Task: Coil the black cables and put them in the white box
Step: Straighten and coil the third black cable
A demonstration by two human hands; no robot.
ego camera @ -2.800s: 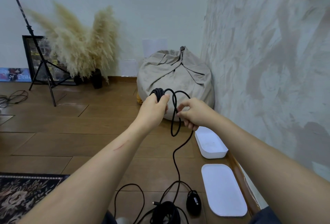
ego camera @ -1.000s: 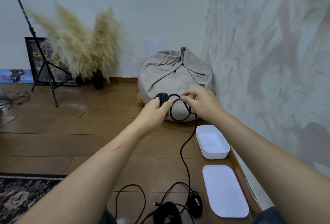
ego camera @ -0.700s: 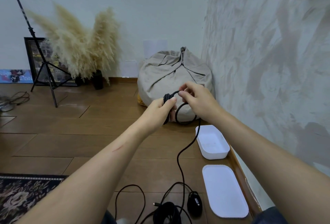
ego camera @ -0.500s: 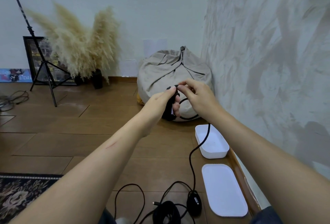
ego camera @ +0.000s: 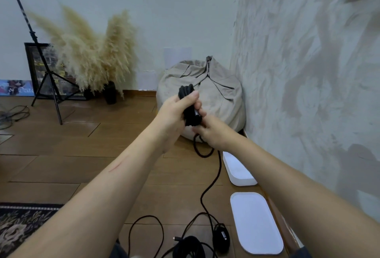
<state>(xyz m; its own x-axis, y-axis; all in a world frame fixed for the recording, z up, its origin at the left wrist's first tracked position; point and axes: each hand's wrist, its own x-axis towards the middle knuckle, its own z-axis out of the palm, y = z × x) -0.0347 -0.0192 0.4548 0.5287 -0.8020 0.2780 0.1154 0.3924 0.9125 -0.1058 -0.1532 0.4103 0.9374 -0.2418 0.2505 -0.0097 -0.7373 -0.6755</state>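
Left hand (ego camera: 176, 111) fists one cable coil (ego camera: 186, 91); right hand (ego camera: 211, 134) grips its tail (ego camera: 218, 167). One white box (ego camera: 238, 172), part-hidden by the right forearm; one lid (ego camera: 257, 224), one floor bundle (ego camera: 186, 247).

Just one wide-angle head cam, looking forward and down; left hand (ego camera: 176, 111) and right hand (ego camera: 211, 132) close up, floor (ego camera: 61, 165) beyond.

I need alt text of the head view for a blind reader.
The left hand grips a coiled black cable while the right hand holds its loose strand, which trails to the wooden floor. A white box and lid lie at right.
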